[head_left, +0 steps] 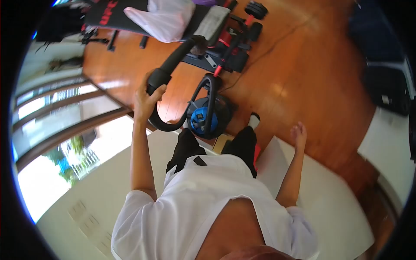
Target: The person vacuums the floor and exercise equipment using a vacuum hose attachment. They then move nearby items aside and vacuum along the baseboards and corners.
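My left hand (147, 96) is wrapped round the black hose handle (159, 79) of a vacuum cleaner. From the grip a dark tube (180, 55) runs up and to the right, its far end near a worn grey pad (213, 25). Below the hand, the hose (167, 125) curves round to the blue-and-black canister (202, 121), which stands on the floor just in front of my legs. Out to the right, my right hand (298, 132) hangs free, its fingers loosely apart with nothing in them.
Behind the vacuum is a black exercise bench (115, 17) with a white plastic bag (167, 19) on it. Dumbbells (255, 10) and a red-and-black frame stand beside it. A cable (264, 45) crosses the wooden floor (299, 78). Windows (56, 125) line the left; a black case (385, 89) is right.
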{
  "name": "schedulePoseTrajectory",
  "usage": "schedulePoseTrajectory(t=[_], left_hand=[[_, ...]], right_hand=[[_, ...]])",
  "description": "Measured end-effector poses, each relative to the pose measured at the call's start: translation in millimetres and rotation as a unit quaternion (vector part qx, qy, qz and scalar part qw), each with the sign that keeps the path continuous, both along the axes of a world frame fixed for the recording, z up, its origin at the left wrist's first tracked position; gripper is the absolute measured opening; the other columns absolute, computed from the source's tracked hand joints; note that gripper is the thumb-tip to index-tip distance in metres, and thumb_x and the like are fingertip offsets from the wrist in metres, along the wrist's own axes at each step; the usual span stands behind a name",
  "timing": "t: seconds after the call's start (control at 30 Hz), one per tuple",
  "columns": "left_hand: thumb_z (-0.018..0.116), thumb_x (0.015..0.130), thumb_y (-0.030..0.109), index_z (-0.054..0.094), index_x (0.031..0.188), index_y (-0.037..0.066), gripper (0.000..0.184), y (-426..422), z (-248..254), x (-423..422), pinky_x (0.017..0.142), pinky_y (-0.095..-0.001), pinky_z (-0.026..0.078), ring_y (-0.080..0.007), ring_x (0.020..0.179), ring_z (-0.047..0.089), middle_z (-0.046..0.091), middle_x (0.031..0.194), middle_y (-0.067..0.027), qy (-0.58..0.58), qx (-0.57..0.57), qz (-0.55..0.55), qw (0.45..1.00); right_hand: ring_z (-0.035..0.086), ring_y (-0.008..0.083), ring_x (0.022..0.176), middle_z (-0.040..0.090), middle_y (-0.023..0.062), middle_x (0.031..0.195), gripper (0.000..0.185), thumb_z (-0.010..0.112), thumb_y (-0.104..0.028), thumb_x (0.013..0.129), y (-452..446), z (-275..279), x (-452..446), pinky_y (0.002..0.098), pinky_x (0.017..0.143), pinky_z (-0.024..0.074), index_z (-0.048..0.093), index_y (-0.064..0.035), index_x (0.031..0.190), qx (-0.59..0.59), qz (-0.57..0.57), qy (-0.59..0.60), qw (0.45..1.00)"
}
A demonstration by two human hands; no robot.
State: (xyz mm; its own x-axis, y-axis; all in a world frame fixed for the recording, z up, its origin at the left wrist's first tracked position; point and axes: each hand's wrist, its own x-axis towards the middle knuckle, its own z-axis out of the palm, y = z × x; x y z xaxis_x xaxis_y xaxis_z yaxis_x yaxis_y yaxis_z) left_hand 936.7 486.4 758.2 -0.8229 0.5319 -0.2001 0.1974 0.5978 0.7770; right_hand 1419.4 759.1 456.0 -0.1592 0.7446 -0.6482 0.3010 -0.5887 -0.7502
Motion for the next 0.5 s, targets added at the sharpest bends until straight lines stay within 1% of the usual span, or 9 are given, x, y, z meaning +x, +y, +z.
schedulePoseTrajectory(t=[0.03,0.1,0.17,0.2,0.23,0.27,0.33,0.43,0.5], left_hand=[[0.074,0.080,0.019,0.056,0.128,0.006,0.053,5.0,5.0,8.6,0.061,-0.0268,0.047,-0.0113,0.065,0.056,0.063,0.082,-0.0067,0.016,-0.016,0.005,1.000],[0.075,0.079,0.020,0.056,0.127,0.007,0.053,16.4,12.5,26.4,0.068,-0.0286,0.050,-0.0139,0.072,0.062,0.067,0.089,-0.0104,0.086,-0.035,0.003,0.996],[0.076,0.078,0.021,0.057,0.126,0.006,0.053,27.6,22.9,41.7,0.073,-0.0295,0.051,-0.0155,0.080,0.065,0.069,0.093,-0.0121,0.069,-0.055,0.030,0.996],[0.076,0.078,0.022,0.057,0.126,0.007,0.053,34.9,27.7,50.5,0.074,-0.0304,0.051,-0.0161,0.083,0.066,0.069,0.092,-0.0127,0.071,-0.034,0.032,0.996],[0.076,0.077,0.024,0.058,0.125,0.007,0.054,38.9,28.3,55.6,0.076,-0.0316,0.051,-0.0183,0.083,0.067,0.069,0.092,-0.0137,0.077,-0.035,0.033,0.996],[0.076,0.077,0.024,0.058,0.125,0.007,0.054,41.2,26.1,60.5,0.077,-0.0324,0.052,-0.0197,0.083,0.068,0.069,0.092,-0.0139,0.087,-0.034,0.024,0.995],[0.077,0.076,0.026,0.058,0.125,0.008,0.055,48.8,23.5,70.6,0.079,-0.0337,0.052,-0.0221,0.084,0.068,0.070,0.092,-0.0146,0.086,-0.036,0.013,0.996],[0.077,0.075,0.027,0.058,0.125,0.009,0.057,56.4,23.2,88.5,0.079,-0.0351,0.052,-0.0250,0.085,0.069,0.069,0.093,-0.0159,0.057,-0.048,0.005,0.997],[0.077,0.074,0.027,0.058,0.125,0.009,0.058,57.2,14.0,91.3,0.079,-0.0358,0.052,-0.0268,0.085,0.069,0.069,0.094,-0.0168,0.067,-0.039,-0.012,0.997]], right_hand=[[0.059,0.0117,0.070,0.059,0.0017,0.086,0.028,0.060,-0.013,0.093,2.4,-3.0,6.6,0.0244,0.057,0.0471,0.056,-0.0085,0.121,-0.038,-0.006,0.029,0.999],[0.055,0.0092,0.065,0.055,-0.0019,0.081,0.025,0.058,-0.013,0.094,2.8,-47.2,42.6,0.0247,0.054,0.0464,0.054,-0.0113,0.119,-0.050,0.121,0.079,0.988],[0.051,0.0115,0.053,0.053,-0.0005,0.072,0.021,0.059,-0.010,0.091,-7.9,-75.8,73.6,0.0259,0.044,0.0422,0.055,-0.0114,0.111,-0.055,0.248,0.006,0.967],[0.054,0.0133,0.053,0.057,0.0032,0.076,0.021,0.059,-0.009,0.088,-17.1,-97.7,92.9,0.0264,0.044,0.0434,0.056,-0.0099,0.109,0.020,0.351,-0.108,0.930],[0.058,0.0154,0.054,0.060,0.0061,0.081,0.028,0.058,-0.011,0.087,-26.2,-99.5,100.7,0.0278,0.044,0.0450,0.055,-0.0088,0.114,-0.016,0.372,-0.179,0.911],[0.061,0.0171,0.058,0.061,0.0068,0.086,0.037,0.058,-0.013,0.087,-27.5,-89.8,103.0,0.0302,0.046,0.0475,0.053,-0.0085,0.123,-0.112,0.381,-0.184,0.899],[0.065,0.0216,0.066,0.064,0.0116,0.089,0.042,0.061,-0.008,0.084,-33.1,-68.3,98.9,0.0329,0.052,0.0509,0.053,-0.0046,0.125,-0.220,0.309,-0.183,0.907],[0.064,0.0176,0.067,0.061,0.0055,0.090,0.033,0.059,-0.016,0.089,-29.6,-50.9,100.0,0.0322,0.051,0.0501,0.052,-0.0105,0.121,-0.248,0.305,-0.154,0.907],[0.063,0.0164,0.068,0.060,0.0045,0.088,0.032,0.060,-0.016,0.090,-16.9,-44.9,100.4,0.0304,0.050,0.0493,0.052,-0.0105,0.120,-0.222,0.316,-0.154,0.909]])
